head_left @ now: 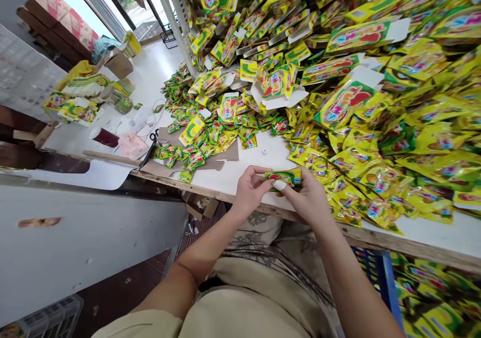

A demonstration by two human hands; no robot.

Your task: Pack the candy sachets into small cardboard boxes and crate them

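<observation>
My left hand (251, 192) and my right hand (308, 198) are close together above the table's front edge. Between them they grip a small yellow-and-green pack (287, 177) with red fruit printed on it. Fingers and thumbs press on it from both ends, hiding part of it. To the right of my hands lies a heap of yellow candy packets (370, 188). Small green packets (199, 150) are piled to the left, with a yellow carton (192, 130) lying on them. An open-flapped carton (347, 100) rests on the heap behind.
Printed cartons and a white perforated crate (176, 22) stand at the back. Scissors (151, 147), a dark red cup (104, 137) and a clear jar (122, 101) lie leftward. A blue crate (391, 288) with packets is below the table at right.
</observation>
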